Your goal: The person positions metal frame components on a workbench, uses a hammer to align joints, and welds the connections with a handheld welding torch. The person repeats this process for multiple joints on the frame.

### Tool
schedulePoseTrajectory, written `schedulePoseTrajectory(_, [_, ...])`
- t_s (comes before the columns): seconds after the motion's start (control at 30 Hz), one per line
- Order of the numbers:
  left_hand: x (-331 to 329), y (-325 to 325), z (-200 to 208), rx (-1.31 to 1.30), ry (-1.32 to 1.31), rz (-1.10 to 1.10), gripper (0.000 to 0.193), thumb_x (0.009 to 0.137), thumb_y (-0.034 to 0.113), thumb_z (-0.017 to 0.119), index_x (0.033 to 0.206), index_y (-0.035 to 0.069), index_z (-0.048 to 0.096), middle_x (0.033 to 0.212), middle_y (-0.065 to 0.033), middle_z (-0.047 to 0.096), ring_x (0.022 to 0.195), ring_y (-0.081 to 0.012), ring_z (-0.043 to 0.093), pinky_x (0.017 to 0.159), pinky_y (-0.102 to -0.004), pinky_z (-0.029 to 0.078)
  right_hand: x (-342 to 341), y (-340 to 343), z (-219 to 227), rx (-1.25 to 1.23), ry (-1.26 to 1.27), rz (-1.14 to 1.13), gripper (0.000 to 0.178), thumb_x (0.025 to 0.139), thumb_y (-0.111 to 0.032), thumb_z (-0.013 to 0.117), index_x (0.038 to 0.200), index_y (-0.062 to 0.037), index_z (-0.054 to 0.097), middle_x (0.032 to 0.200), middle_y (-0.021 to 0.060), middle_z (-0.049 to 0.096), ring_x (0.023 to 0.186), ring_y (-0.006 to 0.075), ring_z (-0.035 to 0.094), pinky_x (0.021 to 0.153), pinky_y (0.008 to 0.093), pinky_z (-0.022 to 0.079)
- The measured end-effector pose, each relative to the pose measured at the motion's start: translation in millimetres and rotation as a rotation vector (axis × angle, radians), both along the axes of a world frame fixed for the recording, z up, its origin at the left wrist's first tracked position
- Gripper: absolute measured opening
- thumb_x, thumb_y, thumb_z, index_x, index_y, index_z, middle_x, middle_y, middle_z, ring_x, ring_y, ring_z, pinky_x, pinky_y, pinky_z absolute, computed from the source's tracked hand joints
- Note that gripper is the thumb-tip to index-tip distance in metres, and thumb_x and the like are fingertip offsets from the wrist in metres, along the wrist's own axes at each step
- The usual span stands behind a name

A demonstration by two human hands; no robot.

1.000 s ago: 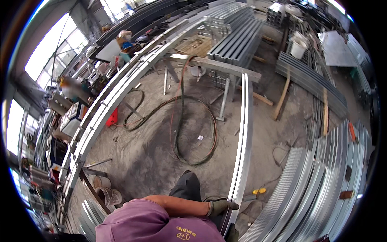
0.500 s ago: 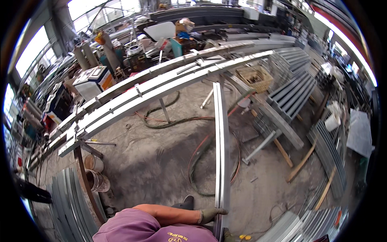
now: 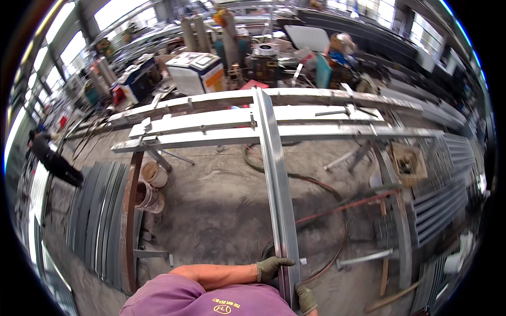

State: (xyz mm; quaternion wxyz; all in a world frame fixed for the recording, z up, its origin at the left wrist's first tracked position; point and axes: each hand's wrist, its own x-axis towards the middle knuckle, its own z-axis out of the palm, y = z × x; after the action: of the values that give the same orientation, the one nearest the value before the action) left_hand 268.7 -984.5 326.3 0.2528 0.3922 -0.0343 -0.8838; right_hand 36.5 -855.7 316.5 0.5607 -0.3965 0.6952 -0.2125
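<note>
A long galvanized steel channel [image 3: 279, 179] runs away from my body, with its far end over the long metal beams of the frame ahead. My left hand [image 3: 273, 268], in a dark green work glove, grips its near part with the fingers over the top. Lower down, my right hand [image 3: 305, 298], gloved alike, is closed on the channel's right side close to its near end; its fingers are partly hidden. Crossing the view ahead are the long beams [image 3: 200, 138], resting on steel supports. Whether the channel touches them, I cannot tell.
Stacked grey metal profiles [image 3: 100, 216] lie at the left beside a brown steel support [image 3: 130, 221] and dirty buckets [image 3: 149, 197]. Hoses [image 3: 345, 210] trail over the floor. At right stand a crate [image 3: 408, 164] and more profiles [image 3: 441, 210]. Another person [image 3: 51, 158] is at far left.
My view has turned left. The channel's far end has swung across the long beams, and both hands have kept hold of it. More of my right hand shows now.
</note>
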Motion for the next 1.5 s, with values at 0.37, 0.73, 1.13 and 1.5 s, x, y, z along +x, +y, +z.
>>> schedulePoseTrajectory(0.37, [-11.5, -144.1, 1.3, 0.006, 0.177, 0.557, 0.046, 0.095, 0.019, 0.083, 0.135, 0.001, 0.069, 0.126, -0.0147, 0.078, 0.120, -0.0307, 0.074, 0.114, -0.0498, 0.055, -55.1, -294.1, 29.7, 0.005, -0.034, 0.619, 0.061, 0.108, -0.055, 0.069, 0.117, 0.0045, 0.080, 0.086, 0.0108, 0.077, 0.078, 0.0167, 0.065, 0.073, 0.0387, 0.055])
schedulePoseTrajectory(0.73, [62.4, -270.4, 17.0, 0.085, 0.268, 0.803, 0.037, 0.099, 0.021, 0.079, 0.128, -0.001, 0.074, 0.123, -0.0171, 0.080, 0.115, -0.0348, 0.076, 0.108, -0.0539, 0.059, 41.1, -533.9, 61.3, 0.150, 0.151, 0.897, 0.070, 0.094, -0.058, 0.083, 0.117, 0.0077, 0.080, 0.101, 0.0163, 0.082, 0.090, 0.0199, 0.075, 0.082, 0.0366, 0.060])
schedulePoseTrajectory(1.13, [144.6, -390.4, 30.4, 0.160, 0.097, 1.235, 0.023, 0.095, 0.022, 0.079, 0.114, 0.010, 0.078, 0.109, -0.0087, 0.082, 0.102, -0.0261, 0.078, 0.097, -0.0459, 0.063, 177.7, -736.4, 52.9, -0.344, 0.283, 1.533, 0.060, 0.083, -0.053, 0.090, 0.115, -0.0027, 0.078, 0.101, 0.0233, 0.080, 0.096, 0.0396, 0.079, 0.084, 0.0471, 0.060])
schedulePoseTrajectory(1.5, [128.6, -430.7, -29.3, 0.283, -0.075, 1.440, 0.022, 0.103, 0.022, 0.067, 0.112, 0.003, 0.068, 0.099, -0.0144, 0.076, 0.087, -0.0322, 0.076, 0.083, -0.0510, 0.066, 315.2, -833.3, 77.7, -0.561, 0.441, 1.672, 0.055, 0.082, -0.056, 0.083, 0.093, -0.0024, 0.077, 0.091, 0.0249, 0.077, 0.092, 0.0440, 0.077, 0.084, 0.0523, 0.060])
